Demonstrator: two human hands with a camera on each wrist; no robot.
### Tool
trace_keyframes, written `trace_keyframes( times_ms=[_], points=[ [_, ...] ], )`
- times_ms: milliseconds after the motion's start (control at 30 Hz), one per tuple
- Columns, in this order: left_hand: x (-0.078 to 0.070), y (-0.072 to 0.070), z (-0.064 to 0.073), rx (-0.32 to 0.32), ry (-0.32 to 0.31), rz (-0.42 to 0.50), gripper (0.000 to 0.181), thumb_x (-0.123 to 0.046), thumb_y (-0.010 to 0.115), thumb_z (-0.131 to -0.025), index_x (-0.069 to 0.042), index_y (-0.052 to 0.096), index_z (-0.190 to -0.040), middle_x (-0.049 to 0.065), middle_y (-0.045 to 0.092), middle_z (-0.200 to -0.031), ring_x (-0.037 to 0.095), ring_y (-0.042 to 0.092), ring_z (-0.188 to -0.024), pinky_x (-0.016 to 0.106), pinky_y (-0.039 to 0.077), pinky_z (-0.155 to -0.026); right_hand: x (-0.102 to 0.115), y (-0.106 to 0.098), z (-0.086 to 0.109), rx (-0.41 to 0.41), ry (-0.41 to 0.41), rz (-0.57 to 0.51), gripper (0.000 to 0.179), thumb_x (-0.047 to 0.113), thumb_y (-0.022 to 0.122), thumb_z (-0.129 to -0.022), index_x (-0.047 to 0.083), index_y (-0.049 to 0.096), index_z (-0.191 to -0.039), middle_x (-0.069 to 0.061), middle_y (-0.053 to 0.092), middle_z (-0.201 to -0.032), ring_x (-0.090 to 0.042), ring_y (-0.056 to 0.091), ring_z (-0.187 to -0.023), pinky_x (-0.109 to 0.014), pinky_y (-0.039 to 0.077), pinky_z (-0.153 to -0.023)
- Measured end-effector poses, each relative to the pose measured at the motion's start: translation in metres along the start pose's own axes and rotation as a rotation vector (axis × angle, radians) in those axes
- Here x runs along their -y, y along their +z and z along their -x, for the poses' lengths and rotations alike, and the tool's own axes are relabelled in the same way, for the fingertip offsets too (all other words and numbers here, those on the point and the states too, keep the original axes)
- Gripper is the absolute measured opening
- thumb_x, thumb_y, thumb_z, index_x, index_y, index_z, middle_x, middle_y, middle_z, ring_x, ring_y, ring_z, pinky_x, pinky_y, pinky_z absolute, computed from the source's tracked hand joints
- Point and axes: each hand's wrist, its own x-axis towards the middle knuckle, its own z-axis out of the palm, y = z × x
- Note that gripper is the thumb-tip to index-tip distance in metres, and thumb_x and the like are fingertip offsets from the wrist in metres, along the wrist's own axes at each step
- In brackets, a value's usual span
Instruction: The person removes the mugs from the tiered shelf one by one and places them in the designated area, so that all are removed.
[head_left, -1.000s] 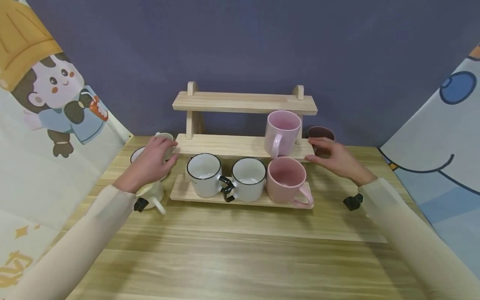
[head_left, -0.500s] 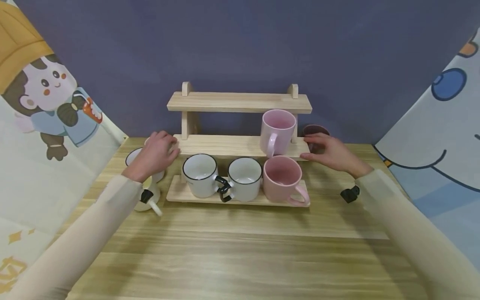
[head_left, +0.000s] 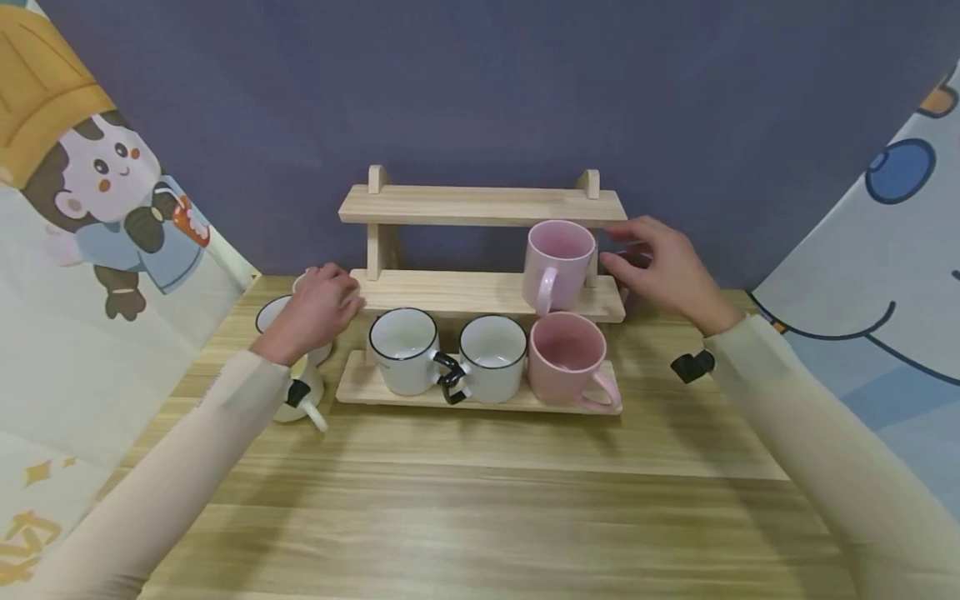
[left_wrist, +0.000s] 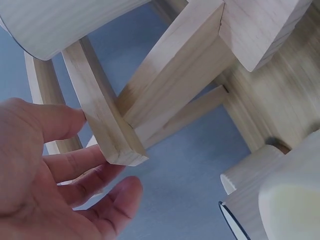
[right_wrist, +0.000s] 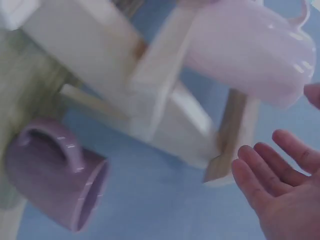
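Observation:
A three-tier wooden shelf (head_left: pixel 435 289) stands against the back wall. With thumb and fingers my left hand (head_left: pixel 318 307) grips the left end of its middle board (left_wrist: pixel 100 105). My right hand (head_left: pixel 663 265) is raised beside the right end of the upper tiers, its fingers (right_wrist: pixel 260 172) spread and holding nothing. A light pink mug (head_left: pixel 534 271) sits at the right of the middle board, close to that hand. Along the bottom board stand two white mugs with black rims, the left one (head_left: pixel 401 358) and the middle one (head_left: pixel 491 367), and a darker pink mug (head_left: pixel 562 375) at right.
Left of the shelf, partly behind my left arm, are a black-rimmed white mug (head_left: pixel 268 312) and a pale mug (head_left: pixel 311 392) with its handle outward. A mauve mug (right_wrist: pixel 50 175) stands right of the shelf, mostly hidden by my right hand in the head view.
My right hand has let go of the middle board's right end and risen toward the top board. My left hand stays on the left end. The mugs on the shelf keep their places.

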Motion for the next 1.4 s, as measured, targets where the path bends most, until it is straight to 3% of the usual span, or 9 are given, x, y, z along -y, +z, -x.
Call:
trace_keyframes(
  times_ms=[100,300,667,1033,1400],
  points=[
    [0.001,0.001,-0.001,-0.010,0.004,0.010,0.031,-0.013,0.057,-0.094,0.014,0.061,-0.108,0.027,0.054,-0.107,0.040,0.047,-0.104,0.050,0.031,-0.094,0.013,-0.001,-0.008,0.041,0.023,-0.005,0.057,0.039,0.068,-0.085,0.006,0.055,-0.129,-0.008,0.054,-0.122,-0.027,0.055,-0.109,-0.046,0.045,-0.091],
    [0.001,0.003,-0.004,-0.015,0.021,0.023,0.029,-0.011,0.059,-0.093,0.013,0.061,-0.109,0.026,0.055,-0.105,0.039,0.049,-0.101,0.050,0.036,-0.092,0.030,0.006,-0.021,0.128,-0.015,0.039,0.069,0.048,0.072,-0.079,0.006,0.052,-0.131,-0.009,0.053,-0.123,-0.027,0.054,-0.108,-0.045,0.045,-0.090],
    [0.002,0.002,-0.004,-0.032,0.063,0.031,0.025,-0.007,0.059,-0.092,0.014,0.063,-0.106,0.027,0.057,-0.103,0.040,0.049,-0.102,0.049,0.036,-0.091,0.047,0.013,-0.033,0.153,-0.014,0.152,0.071,0.052,0.071,-0.078,0.005,0.054,-0.129,-0.011,0.053,-0.124,-0.026,0.050,-0.107,-0.044,0.043,-0.087],
    [0.002,0.002,-0.005,-0.036,0.051,0.050,0.024,-0.007,0.059,-0.092,0.012,0.064,-0.106,0.025,0.057,-0.104,0.039,0.048,-0.102,0.050,0.035,-0.093,0.049,0.014,-0.036,0.187,0.013,0.189,0.072,0.054,0.068,-0.080,0.004,0.053,-0.130,-0.013,0.053,-0.125,-0.028,0.048,-0.109,-0.047,0.042,-0.089],
    [-0.002,0.005,-0.011,-0.047,0.090,0.065,0.020,-0.002,0.056,-0.087,0.009,0.065,-0.102,0.022,0.058,-0.101,0.036,0.046,-0.093,0.045,0.036,-0.081,0.052,0.014,-0.036,0.180,0.069,0.192,0.079,0.057,0.068,-0.077,0.001,0.051,-0.131,-0.016,0.053,-0.123,-0.029,0.050,-0.105,-0.045,0.044,-0.083]
  ],
)
